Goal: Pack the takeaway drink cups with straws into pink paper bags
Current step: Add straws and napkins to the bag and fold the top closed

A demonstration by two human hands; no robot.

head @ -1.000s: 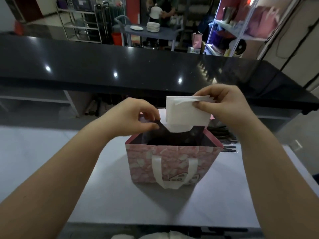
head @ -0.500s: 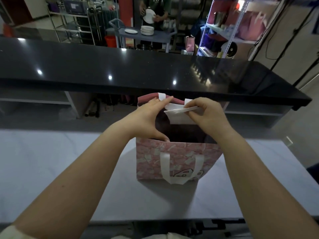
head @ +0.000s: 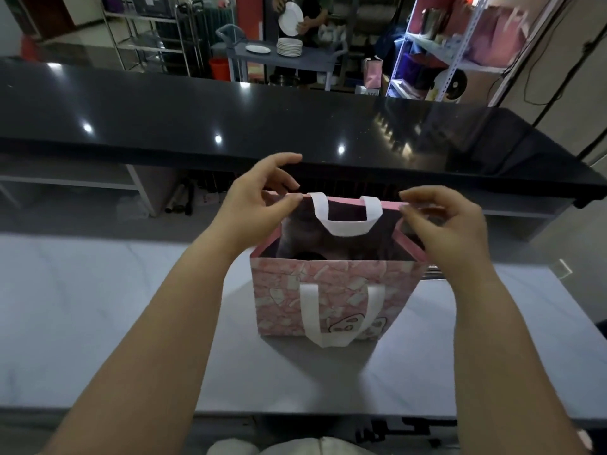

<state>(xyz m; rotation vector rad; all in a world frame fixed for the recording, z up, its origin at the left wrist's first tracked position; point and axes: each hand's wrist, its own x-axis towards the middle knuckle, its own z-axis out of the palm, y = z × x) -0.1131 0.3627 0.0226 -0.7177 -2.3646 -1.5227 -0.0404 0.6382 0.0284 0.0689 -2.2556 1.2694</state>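
Pale stone-look tabletop point(head: 98, 307) carries the pink paper bag point(head: 328, 290), which stands upright with its mouth open. The bag's interior is dark. A round dark shape low inside cannot be identified. The left hand point(head: 259, 205) holds the far rim at its left corner and the right hand point(head: 450, 224) holds it at the right corner. Both sets of fingers point(head: 405, 208) are clamped on the paper, with the left forefinger raised clear. A white far handle point(head: 345, 221) droops inward between the hands. Dark strips point(head: 432, 272) behind the bag are mostly hidden by the right wrist.
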